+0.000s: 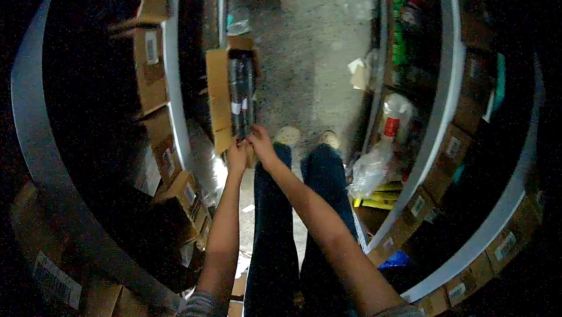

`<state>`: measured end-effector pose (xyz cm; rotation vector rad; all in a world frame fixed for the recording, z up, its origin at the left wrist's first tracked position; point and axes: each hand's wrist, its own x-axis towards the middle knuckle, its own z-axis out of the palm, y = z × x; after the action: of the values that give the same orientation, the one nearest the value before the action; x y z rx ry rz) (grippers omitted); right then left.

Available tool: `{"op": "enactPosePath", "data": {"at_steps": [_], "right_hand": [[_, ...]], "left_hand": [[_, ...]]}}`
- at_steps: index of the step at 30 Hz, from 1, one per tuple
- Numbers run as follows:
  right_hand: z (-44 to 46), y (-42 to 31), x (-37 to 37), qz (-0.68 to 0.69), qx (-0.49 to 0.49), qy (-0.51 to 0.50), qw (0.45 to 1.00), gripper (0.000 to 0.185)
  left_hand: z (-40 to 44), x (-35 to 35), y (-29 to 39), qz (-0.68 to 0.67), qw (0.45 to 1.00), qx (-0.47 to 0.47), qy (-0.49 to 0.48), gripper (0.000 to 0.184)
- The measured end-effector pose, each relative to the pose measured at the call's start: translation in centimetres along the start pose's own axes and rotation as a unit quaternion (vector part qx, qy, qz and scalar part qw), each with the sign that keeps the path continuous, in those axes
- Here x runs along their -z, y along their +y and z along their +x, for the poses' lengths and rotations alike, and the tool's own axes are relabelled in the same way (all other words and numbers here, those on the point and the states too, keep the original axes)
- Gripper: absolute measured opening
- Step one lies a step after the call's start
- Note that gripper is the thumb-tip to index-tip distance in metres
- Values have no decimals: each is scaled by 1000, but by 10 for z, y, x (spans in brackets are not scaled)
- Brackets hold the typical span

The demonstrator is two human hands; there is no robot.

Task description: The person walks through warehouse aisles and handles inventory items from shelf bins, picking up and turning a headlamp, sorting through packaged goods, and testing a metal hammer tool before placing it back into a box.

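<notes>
"Cardboard box [219,100], the open one: where does it sit on your feed?"

"Left of centre, in the upper half of my frame, its long side running up the picture. I see dark plastic-wrapped packages [242,74] lying lengthwise in it, with white labels [236,107] on them."

"And the hands?"

"Both are at the box's lower end. The left hand [236,156] is there, and the right hand [261,144] is just beside it, their fingers drawn in close to each other. I can't tell whether they grip cardboard, a package or neither; it's too blurred."

"What's around them?"

"Grey floor [333,42] up the middle, pale clogs [288,135] just right of the hands, stacked cartons [152,77] at the left. Over on the right I have a clear plastic bag [374,168] above some yellow items [380,195]."
</notes>
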<state>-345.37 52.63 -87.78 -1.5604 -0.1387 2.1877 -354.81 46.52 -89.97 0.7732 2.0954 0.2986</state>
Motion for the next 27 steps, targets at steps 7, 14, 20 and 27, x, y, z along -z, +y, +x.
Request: {"op": "enactPosePath", "data": {"at_steps": [7,14,20,27], "right_hand": [[-36,6,40,-79,111,45,990,32],[-65,5,132,-121,89,210,966,26],[-112,29,196,-113,-22,284,952,26],[-172,32,198,-47,-31,230,971,27]], "left_hand": [[-47,23,85,-45,989,-91,-106,35],[-66,15,107,-10,976,-102,-192,33],[-82,17,99,64,969,-121,-207,32],[-110,56,108,160,958,-145,-189,36]]}}
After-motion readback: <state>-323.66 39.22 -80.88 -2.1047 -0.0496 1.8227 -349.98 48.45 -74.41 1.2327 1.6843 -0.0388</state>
